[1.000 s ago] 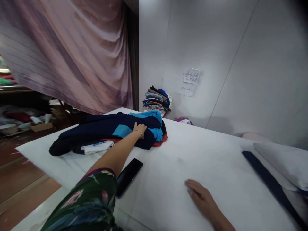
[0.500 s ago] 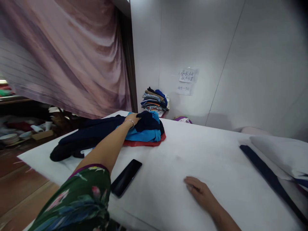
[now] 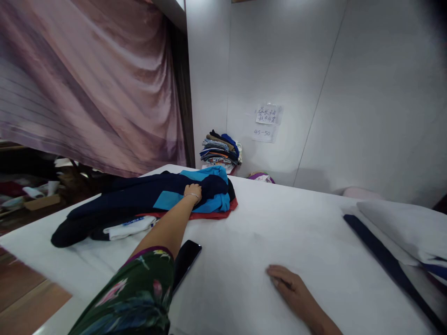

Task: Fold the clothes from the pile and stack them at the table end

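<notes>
My left hand [image 3: 193, 190] reaches out onto a heap of folded clothes, its fingers curled into a dark navy garment [image 3: 136, 193]. Bright blue fabric [image 3: 171, 200] shows beside and under the navy cloth. A red garment [image 3: 213, 215] sticks out along the bottom of the heap, and a white piece with blue print [image 3: 131, 228] pokes out at its near side. On the white tabletop [image 3: 240, 251] rests my right hand [image 3: 291, 288], loosely bent and holding nothing. A black phone [image 3: 188, 258] lies near my left forearm, which partly hides it.
White cloth [image 3: 401, 228] and a long dark strip of fabric [image 3: 380, 251] lie at the table's right. Against the wall stands a stack of folded clothes [image 3: 220, 150]. Handwritten papers [image 3: 267, 121] hang above. A pink curtain [image 3: 115, 93] drapes at the left.
My left hand has shifted nearer over the heap, and the navy garment now lies flatter with its blue part showing. My right hand stays on the table. The view has tilted slightly.
</notes>
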A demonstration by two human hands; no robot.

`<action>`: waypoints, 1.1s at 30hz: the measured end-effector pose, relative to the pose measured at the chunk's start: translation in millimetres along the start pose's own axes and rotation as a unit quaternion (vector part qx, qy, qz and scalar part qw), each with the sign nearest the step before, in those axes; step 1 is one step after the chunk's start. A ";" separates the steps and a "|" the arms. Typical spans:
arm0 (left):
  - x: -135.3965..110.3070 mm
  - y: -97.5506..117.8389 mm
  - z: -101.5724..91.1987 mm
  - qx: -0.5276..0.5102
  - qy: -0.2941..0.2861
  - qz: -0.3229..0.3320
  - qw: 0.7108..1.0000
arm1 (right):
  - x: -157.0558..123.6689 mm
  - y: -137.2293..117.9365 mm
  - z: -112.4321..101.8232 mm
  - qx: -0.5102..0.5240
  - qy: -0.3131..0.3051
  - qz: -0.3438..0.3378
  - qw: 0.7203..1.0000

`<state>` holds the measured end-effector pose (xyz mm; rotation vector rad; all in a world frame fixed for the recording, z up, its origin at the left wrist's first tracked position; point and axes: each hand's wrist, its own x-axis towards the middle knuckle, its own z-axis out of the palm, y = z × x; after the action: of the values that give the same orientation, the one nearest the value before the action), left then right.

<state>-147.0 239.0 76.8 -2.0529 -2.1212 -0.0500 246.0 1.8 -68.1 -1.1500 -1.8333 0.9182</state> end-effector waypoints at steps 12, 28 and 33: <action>-17.0 34.8 -29.9 -0.061 0.111 0.002 0.992 | 1.7 -2.5 -0.8 0.016 -0.006 0.011 1.000; -87.4 230.2 -80.3 -0.414 0.169 0.114 0.887 | 1.3 -9.7 -5.0 0.112 0.006 0.080 0.990; -117.9 269.8 -81.5 -0.488 0.134 0.157 0.848 | 5.5 3.9 1.8 0.204 0.035 0.066 0.976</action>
<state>132.9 121.0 109.3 -2.6050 -1.6737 -1.5458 244.2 7.9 -71.1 -1.0353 -1.4352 1.2449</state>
